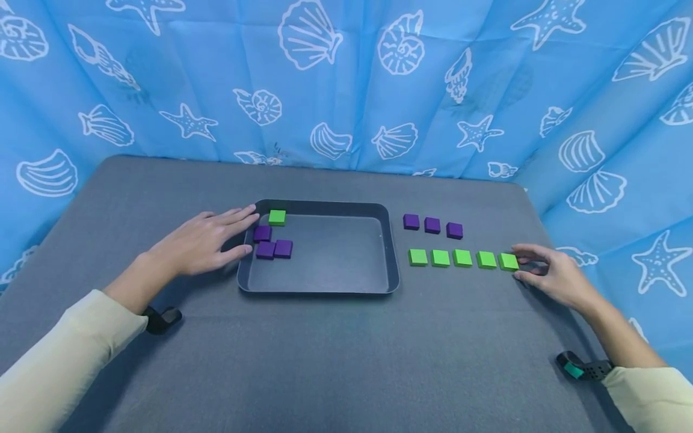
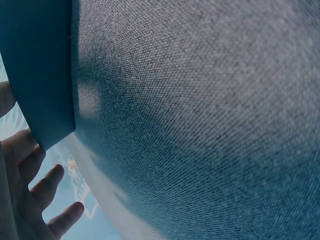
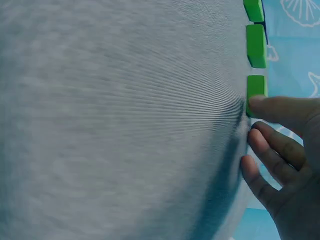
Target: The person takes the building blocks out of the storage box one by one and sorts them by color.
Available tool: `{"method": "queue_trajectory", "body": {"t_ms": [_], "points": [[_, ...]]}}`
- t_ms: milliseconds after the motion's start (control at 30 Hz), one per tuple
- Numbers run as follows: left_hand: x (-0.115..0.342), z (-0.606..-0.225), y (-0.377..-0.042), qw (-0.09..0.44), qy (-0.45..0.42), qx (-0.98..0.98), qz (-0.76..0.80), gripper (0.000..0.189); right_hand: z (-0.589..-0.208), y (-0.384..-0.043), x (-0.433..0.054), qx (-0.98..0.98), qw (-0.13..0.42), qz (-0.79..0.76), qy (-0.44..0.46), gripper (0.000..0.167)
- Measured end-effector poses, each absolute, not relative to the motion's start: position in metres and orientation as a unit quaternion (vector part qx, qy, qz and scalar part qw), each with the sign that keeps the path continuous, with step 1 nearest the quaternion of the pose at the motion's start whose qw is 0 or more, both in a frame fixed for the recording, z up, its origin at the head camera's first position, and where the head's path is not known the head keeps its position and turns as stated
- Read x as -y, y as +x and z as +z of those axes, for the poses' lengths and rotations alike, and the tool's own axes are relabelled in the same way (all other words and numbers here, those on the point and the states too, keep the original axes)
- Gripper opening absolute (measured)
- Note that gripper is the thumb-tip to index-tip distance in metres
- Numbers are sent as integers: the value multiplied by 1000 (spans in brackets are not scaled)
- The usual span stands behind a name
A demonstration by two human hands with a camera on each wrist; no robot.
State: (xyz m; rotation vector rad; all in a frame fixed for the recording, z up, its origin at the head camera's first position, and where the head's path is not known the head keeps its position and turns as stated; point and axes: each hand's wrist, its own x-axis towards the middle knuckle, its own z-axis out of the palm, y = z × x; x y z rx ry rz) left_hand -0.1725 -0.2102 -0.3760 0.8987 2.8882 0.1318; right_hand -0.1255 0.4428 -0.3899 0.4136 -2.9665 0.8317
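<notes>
Cream sleeves (image 1: pixel 70 361) come nearest. The right hand's (image 1: pixel 557 276) thumb and fingertips narrowly flank the end green block (image 1: pixel 509 261), grip unclear; grey cloth (image 1: pixel 346 361) stretches wide bodyward. Left hand (image 1: pixel 200 243): straight fingers at the tray's (image 1: pixel 318 293) left rim, purple blocks (image 1: pixel 283 249) beside them, broad floor (image 1: pixel 330 267) beyond.

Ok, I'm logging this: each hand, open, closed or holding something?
Left hand: open, fingers straight at the tray's left edge.
Right hand: at the rightmost green block; whether it grips cannot be told.
</notes>
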Motion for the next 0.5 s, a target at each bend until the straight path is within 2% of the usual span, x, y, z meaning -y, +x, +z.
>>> {"method": "queue_trajectory", "body": {"t_ms": [233, 500], "points": [[210, -375, -173, 58, 296, -952, 43, 71, -364, -139, -430, 956, 10, 255, 143, 51], [211, -376, -171, 55, 293, -953, 44, 71, -331, -165, -359, 940, -8, 294, 172, 48]]}}
